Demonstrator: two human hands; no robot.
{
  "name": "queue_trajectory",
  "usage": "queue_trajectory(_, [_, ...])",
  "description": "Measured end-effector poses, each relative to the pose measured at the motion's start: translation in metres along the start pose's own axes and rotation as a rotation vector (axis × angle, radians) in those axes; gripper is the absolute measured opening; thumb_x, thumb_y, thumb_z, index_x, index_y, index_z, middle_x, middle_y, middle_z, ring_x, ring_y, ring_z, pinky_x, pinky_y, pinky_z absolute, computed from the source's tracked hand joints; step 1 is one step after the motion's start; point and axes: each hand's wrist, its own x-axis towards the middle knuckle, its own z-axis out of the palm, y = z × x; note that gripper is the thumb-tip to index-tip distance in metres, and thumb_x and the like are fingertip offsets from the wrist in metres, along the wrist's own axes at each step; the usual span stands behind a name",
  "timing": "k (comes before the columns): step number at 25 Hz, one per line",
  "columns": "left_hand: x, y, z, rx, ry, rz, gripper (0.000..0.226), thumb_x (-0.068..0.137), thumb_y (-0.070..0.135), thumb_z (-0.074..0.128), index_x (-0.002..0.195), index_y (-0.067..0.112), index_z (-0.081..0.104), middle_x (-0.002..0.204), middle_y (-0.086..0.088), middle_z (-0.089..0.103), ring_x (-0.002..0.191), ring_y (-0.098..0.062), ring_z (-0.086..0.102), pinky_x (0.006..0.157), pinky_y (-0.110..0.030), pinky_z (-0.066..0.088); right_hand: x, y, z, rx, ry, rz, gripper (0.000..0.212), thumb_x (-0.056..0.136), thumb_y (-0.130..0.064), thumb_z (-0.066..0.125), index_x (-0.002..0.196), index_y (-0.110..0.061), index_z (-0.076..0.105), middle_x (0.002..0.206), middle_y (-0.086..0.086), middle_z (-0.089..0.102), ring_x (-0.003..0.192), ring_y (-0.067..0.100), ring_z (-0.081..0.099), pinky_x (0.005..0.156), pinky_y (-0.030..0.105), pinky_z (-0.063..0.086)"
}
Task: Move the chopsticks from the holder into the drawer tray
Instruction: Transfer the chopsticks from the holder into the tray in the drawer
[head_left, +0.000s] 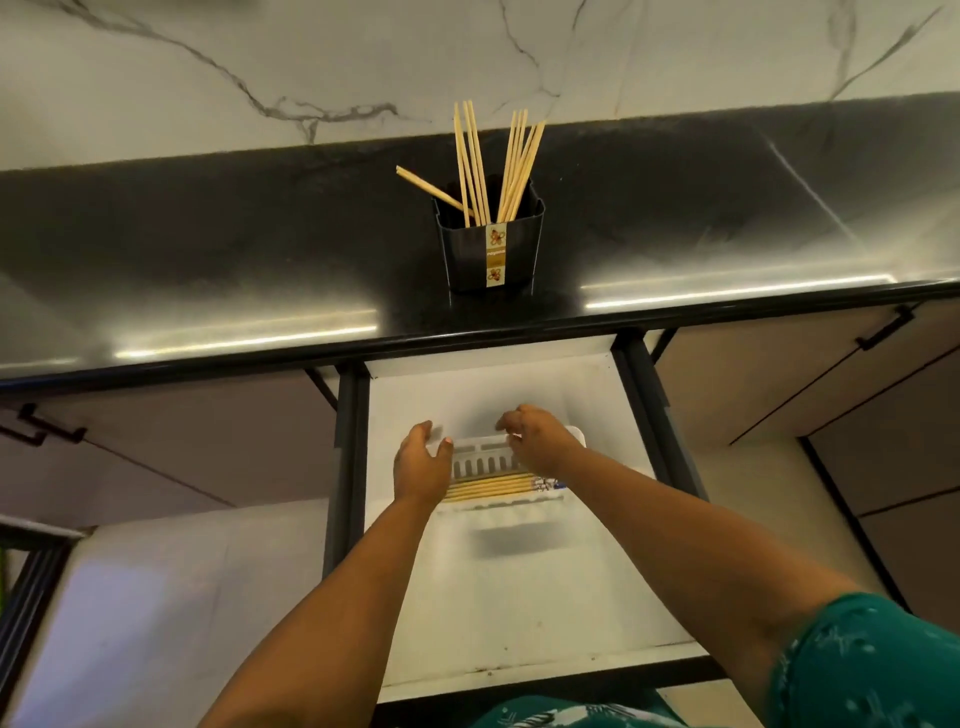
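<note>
A black holder (488, 244) stands on the dark counter and has several wooden chopsticks (475, 166) sticking up out of it. Below it the white drawer (519, 597) is pulled out. In the drawer sits a white slotted tray (480, 460) with several chopsticks (491, 487) lying flat in it. My left hand (420, 465) rests at the tray's left end, fingers apart, thumb on the rim. My right hand (537, 436) hovers over the tray's right end with fingers curled loosely; I cannot tell whether it touches the tray.
The glossy black counter (208, 291) runs the full width, backed by a marble wall (260, 67). Dark drawer rails (345, 467) flank the open drawer. Cabinet fronts with black handles (883, 327) lie on both sides.
</note>
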Motion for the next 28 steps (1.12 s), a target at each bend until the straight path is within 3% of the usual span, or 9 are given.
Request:
queue_trajectory(5, [0.004,0.088,-0.022,0.049,0.027,0.307,0.030,0.092,0.024,0.058,0.121,0.018,0.056,0.124,-0.005,0.060,0.118,-0.023,0.054,0.096,-0.035,0.046,0.003,-0.044,-0.080,0.115,0.266,-0.081,0.020,0.091,-0.009,0.054,0.110,-0.010,0.059,0.090,0.005,0.060,0.081,0.019,0.056,0.073,0.025,0.042])
queue_trajectory(8, [0.011,0.152,-0.045,0.130,0.095,0.489,0.012,0.091,0.028,0.056,0.096,0.020,0.064,0.101,-0.003,0.067,0.102,-0.024,0.059,0.087,-0.041,0.049,0.016,-0.069,-0.136,0.172,0.390,-0.148,0.017,0.087,-0.011,0.059,0.104,-0.010,0.056,0.075,-0.002,0.054,0.070,0.016,0.052,0.068,0.027,0.039])
queue_trajectory(12, [0.018,0.225,-0.060,0.165,0.176,0.560,0.029,0.091,0.043,0.052,0.074,0.020,0.060,0.076,0.000,0.063,0.087,-0.026,0.060,0.072,-0.037,0.046,0.039,-0.092,-0.189,0.236,0.498,-0.153,0.010,0.092,-0.025,0.056,0.090,-0.015,0.059,0.076,-0.004,0.057,0.066,0.009,0.052,0.062,0.024,0.038])
queue_trajectory(14, [0.025,0.248,-0.060,0.111,0.151,0.531,0.013,0.093,0.027,0.051,0.093,0.021,0.062,0.090,-0.003,0.065,0.098,-0.027,0.059,0.078,-0.037,0.046,0.054,-0.093,-0.207,0.232,0.537,-0.141,0.011,0.091,-0.024,0.056,0.085,-0.016,0.061,0.078,-0.004,0.058,0.070,0.008,0.054,0.063,0.025,0.044])
queue_trajectory(15, [0.029,0.258,-0.058,0.060,0.104,0.494,0.026,0.091,0.016,0.052,0.116,0.021,0.057,0.106,-0.005,0.064,0.110,-0.025,0.056,0.086,-0.037,0.047,0.063,-0.090,-0.215,0.233,0.533,-0.140,0.006,0.088,-0.017,0.057,0.088,-0.016,0.062,0.085,-0.003,0.059,0.076,0.010,0.056,0.067,0.025,0.046])
queue_trajectory(17, [0.039,0.271,-0.055,-0.001,0.019,0.430,0.064,0.087,0.004,0.052,0.145,0.021,0.030,0.131,-0.007,0.055,0.124,-0.023,0.047,0.099,-0.041,0.044,0.083,-0.076,-0.230,0.231,0.501,-0.113,0.025,0.080,-0.005,0.058,0.101,-0.018,0.062,0.100,-0.001,0.057,0.089,0.013,0.056,0.073,0.025,0.044])
queue_trajectory(21, [0.077,0.277,-0.046,-0.027,0.037,0.413,0.073,0.087,0.008,0.056,0.149,0.022,0.020,0.137,-0.005,0.052,0.131,-0.025,0.042,0.106,-0.047,0.038,0.137,-0.035,-0.249,0.400,0.541,0.163,0.034,0.083,-0.023,0.067,0.115,-0.015,0.060,0.094,-0.004,0.059,0.095,0.016,0.061,0.077,0.026,0.047])
queue_trajectory(25, [0.117,0.278,-0.029,0.013,0.106,0.449,0.071,0.089,0.018,0.059,0.148,0.022,0.022,0.138,-0.003,0.052,0.131,-0.026,0.042,0.107,-0.048,0.037,0.199,-0.007,-0.252,0.418,0.511,0.396,0.067,0.073,-0.062,0.068,0.123,-0.019,0.060,0.126,0.006,0.055,0.121,0.027,0.048,0.100,0.044,0.045])
queue_trajectory(28, [0.130,0.279,-0.023,0.129,0.139,0.525,0.072,0.088,0.023,0.061,0.148,0.021,0.022,0.138,-0.003,0.051,0.129,-0.027,0.042,0.106,-0.046,0.035,0.229,-0.010,-0.249,0.637,0.459,0.397,0.059,0.072,-0.056,0.073,0.115,-0.017,0.065,0.111,0.003,0.065,0.113,0.024,0.057,0.093,0.041,0.049])
